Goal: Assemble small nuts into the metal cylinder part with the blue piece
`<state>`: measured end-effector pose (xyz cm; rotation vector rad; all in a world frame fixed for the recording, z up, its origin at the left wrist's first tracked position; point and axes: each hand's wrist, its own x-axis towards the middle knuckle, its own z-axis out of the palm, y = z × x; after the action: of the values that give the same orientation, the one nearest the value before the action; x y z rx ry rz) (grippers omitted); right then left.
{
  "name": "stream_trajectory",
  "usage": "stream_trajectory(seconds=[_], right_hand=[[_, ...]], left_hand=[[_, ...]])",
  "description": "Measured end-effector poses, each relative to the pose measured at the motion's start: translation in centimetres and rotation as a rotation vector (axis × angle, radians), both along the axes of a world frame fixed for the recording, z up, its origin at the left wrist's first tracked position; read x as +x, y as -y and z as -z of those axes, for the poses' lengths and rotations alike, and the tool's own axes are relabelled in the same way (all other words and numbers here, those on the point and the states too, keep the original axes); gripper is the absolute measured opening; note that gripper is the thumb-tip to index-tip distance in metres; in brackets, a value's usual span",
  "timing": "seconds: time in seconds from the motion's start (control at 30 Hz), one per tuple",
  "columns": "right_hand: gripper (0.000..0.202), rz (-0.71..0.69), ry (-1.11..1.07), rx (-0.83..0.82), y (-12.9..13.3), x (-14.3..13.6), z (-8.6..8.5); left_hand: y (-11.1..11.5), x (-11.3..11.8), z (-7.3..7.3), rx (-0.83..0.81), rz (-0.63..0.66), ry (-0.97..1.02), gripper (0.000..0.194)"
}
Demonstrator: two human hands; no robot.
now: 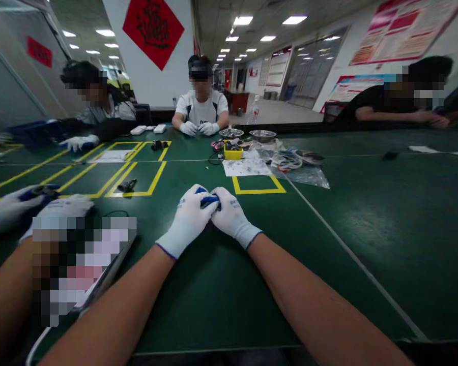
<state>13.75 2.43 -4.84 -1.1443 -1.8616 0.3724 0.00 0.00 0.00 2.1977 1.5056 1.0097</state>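
Both hands wear white gloves and meet over the green table [320,254], near the middle of the view. My left hand [191,213] has its fingers wrapped round a small blue object [208,199]. From the other side, my right hand [231,213] grips the same object. Most of it is hidden by the gloves, so its shape cannot be made out.
Cables in clear plastic [297,162], a yellow bin [233,151] and metal bowls [262,134] lie beyond my hands. A black part [127,186] sits in a yellow-taped box. At left are a phone [114,259] and a co-worker's gloved hands [66,209]. Other people sit around the table.
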Motion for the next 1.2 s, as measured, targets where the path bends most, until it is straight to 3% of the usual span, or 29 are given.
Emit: stream_trajectory(seconds=[0.2,0.5,0.93,1.2], right_hand=[[0.015,0.007,0.023,-0.012,0.0,0.2,0.1],[0.015,-0.007,0.086,-0.015,-0.1,0.2,0.2],[0.01,-0.019,0.166,-0.053,0.1,0.1,-0.2],[0.009,-0.025,0.223,-0.078,0.2,-0.1,-0.5]], left_hand=[[0.3,0.7,0.1,-0.063,-0.08,0.107,0.011],[-0.3,0.7,-0.4,-0.338,-0.17,0.35,0.005],[-0.4,1.0,0.1,-0.336,-0.229,0.349,0.007],[-0.8,0.8,0.3,-0.452,-0.214,0.41,0.011]])
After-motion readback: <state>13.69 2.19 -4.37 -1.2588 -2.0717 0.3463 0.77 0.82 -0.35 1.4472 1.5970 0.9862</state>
